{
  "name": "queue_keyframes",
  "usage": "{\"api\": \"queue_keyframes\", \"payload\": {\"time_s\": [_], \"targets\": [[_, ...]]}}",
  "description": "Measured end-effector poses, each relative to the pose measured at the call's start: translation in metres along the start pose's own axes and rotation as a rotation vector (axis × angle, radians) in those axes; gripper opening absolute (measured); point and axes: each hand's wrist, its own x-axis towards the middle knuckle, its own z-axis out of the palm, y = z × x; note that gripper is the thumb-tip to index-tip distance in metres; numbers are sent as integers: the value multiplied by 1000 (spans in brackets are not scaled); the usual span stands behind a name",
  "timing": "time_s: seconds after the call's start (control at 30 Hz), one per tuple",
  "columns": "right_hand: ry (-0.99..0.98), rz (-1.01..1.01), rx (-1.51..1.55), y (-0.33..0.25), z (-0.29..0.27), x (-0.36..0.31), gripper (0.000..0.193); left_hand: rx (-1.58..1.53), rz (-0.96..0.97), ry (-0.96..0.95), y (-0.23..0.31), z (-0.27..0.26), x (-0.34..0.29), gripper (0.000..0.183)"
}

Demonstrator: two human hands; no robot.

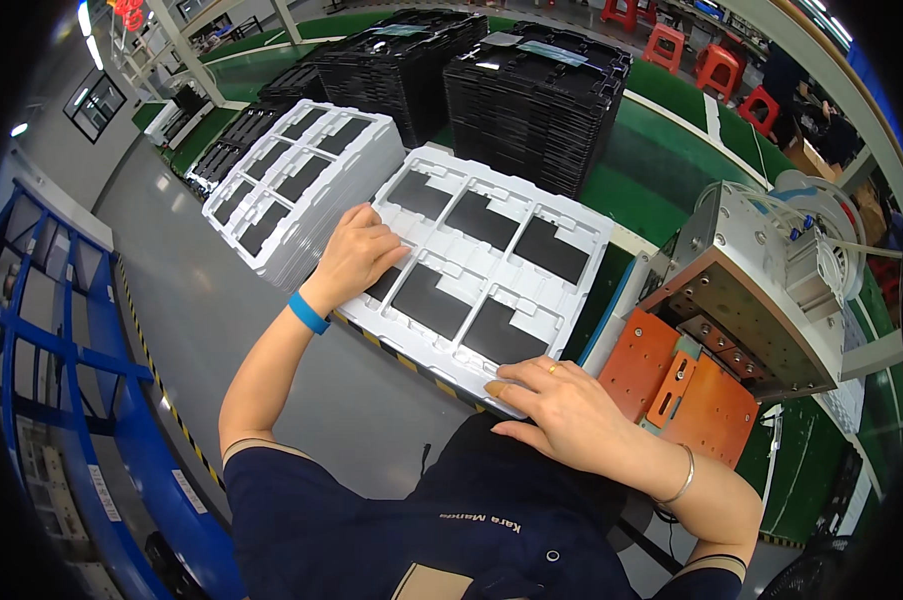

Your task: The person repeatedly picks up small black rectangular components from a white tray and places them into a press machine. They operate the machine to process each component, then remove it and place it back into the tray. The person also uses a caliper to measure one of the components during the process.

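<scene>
A white plastic tray point(483, 259) lies in front of me, with flat black notched pieces point(430, 303) in its compartments. My left hand point(356, 255) is closed at the tray's left edge, its curled fingers partly covering the near-left black piece. At the near right corner, my right hand point(561, 405) grips the tray's rim, fingers over the top and thumb lower down. What lies under the left fingertips is hidden.
Left of the tray rises a stack of white trays point(316, 235) with black pieces on top. Behind stand tall stacks of black trays point(531, 110). A metal press-like machine point(746, 300) with orange plates point(706, 390) is at right. Blue racks point(66, 350) line the left.
</scene>
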Motion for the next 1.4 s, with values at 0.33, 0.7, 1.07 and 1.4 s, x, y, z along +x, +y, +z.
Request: {"api": "queue_keyframes", "payload": {"time_s": [0.33,0.7,1.07,1.4], "targets": [[333,254,454,-3,-17,16,41,230,211,314,61,-43,54,30],[451,573,1195,9,-33,-62,25,-492,101,527,162,-54,101,18],[681,461,328,2,-51,-108,25,-879,263,29,205,-15,106,23],[1005,19,-563,-7,-29,-132,30,-154,794,521,211,-20,102,20]]}}
